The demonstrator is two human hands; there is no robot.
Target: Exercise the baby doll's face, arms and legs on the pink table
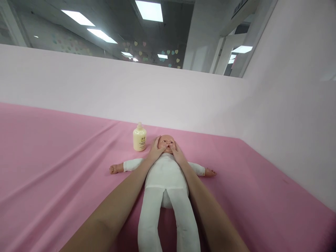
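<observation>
A baby doll (166,175) with a white cloth body lies on its back, arms spread and head away from me. My left hand (156,149) cups the left side of its head, with the thumb across the cheek beside the mouth. On the other side my right hand (178,153) does the same, its thumb resting near the mouth. Both hands touch the doll, fingers curved around the sides of the head. Part of the doll's cheeks and its upper arms are hidden by my hands and wrists.
A pale yellow pump bottle (139,139) stands upright to the left of the doll's head. Pink sheeting (65,150) with creases covers the surface. Behind it rises a white wall (105,87), with another wall at right and a window (110,38) above.
</observation>
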